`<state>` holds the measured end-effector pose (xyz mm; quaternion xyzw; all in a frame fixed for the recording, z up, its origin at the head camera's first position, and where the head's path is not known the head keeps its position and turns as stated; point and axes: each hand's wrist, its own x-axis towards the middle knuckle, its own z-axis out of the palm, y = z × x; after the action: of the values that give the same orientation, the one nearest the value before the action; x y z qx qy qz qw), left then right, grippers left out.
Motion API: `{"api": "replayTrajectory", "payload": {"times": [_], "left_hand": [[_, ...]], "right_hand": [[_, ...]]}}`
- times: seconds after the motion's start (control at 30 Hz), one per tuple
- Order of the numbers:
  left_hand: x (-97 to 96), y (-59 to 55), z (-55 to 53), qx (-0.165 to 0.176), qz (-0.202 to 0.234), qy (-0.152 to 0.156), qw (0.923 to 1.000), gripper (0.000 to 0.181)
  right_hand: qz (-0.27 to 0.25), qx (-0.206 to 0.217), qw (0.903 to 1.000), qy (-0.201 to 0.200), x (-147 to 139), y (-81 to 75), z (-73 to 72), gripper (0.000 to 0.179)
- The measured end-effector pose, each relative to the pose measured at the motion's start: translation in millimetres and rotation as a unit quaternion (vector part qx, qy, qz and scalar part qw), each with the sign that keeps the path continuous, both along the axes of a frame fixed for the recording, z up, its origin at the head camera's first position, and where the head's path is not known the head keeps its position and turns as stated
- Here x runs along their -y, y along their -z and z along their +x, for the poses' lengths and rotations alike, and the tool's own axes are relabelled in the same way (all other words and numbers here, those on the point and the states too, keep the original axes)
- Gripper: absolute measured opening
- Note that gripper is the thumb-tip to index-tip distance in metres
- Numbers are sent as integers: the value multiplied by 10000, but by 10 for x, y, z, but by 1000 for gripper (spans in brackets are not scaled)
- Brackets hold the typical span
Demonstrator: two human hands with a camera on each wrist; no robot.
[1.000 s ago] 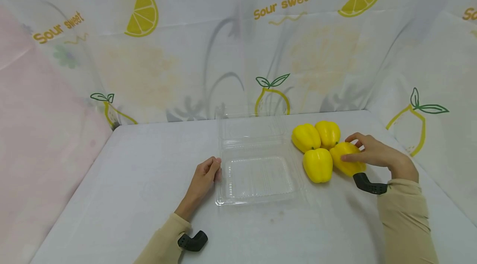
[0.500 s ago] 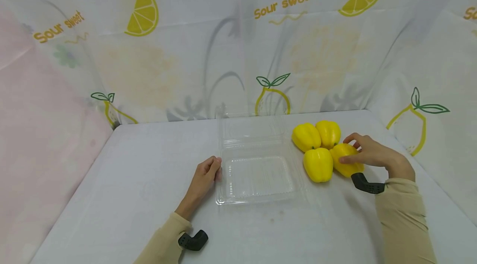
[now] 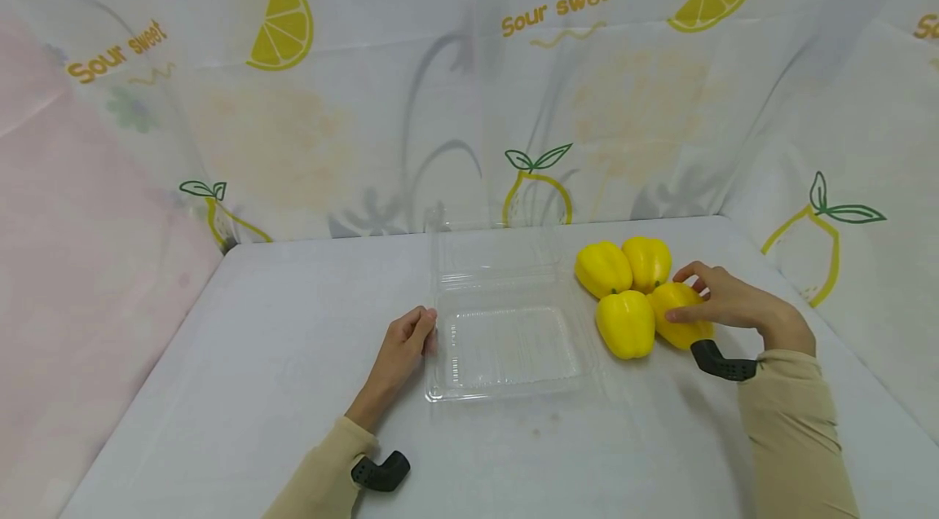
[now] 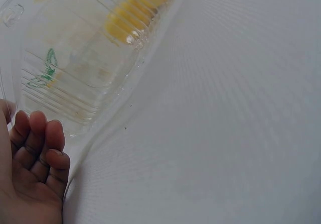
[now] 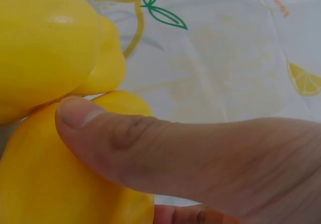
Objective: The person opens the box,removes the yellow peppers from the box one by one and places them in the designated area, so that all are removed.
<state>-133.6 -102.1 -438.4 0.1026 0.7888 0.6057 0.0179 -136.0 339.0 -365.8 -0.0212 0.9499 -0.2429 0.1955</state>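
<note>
A clear plastic clamshell box (image 3: 506,397) lies with its lid folded back on the white table. My left hand (image 3: 399,348) pinches the box's left edge; in the left wrist view its fingers (image 4: 37,138) curl against the clear wall. To the right of the box, my right hand (image 3: 734,303) grips a yellow bell pepper (image 3: 671,332) lying on the table. The thumb (image 5: 100,133) presses on this pepper in the right wrist view, while the other fingers are mostly hidden behind it. Three more yellow bell peppers (image 3: 626,325) sit bunched against it.
A printed cloth backdrop (image 3: 352,112) with lemon drawings rises behind the table, and a pink cloth (image 3: 88,258) hangs at the left. Black wrist mounts (image 3: 380,472) sit on both sleeves. White table surface (image 3: 293,323) extends left of the box.
My right hand has shifted slightly to the left, and the bell pepper in it has turned or slid a little with it. The left hand and the box have stayed put.
</note>
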Motion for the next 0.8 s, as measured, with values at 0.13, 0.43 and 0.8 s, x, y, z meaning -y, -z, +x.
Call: {"api": "replayTrajectory", "payload": {"times": [0.13,0.43,0.8], "left_hand": [[-3,-11,3,48,2,-17,10000,33],[-1,-4,-4,32,-46,-43,10000,33],[3,4,-5,-26,-63,-48,10000,37]], "right_hand": [[-40,-37,10000,-20,8,1,-2,77],[48,-146,9998,-110,45,21,-24,80],[90,-63,9999,-72,35,25,-16,83]]}}
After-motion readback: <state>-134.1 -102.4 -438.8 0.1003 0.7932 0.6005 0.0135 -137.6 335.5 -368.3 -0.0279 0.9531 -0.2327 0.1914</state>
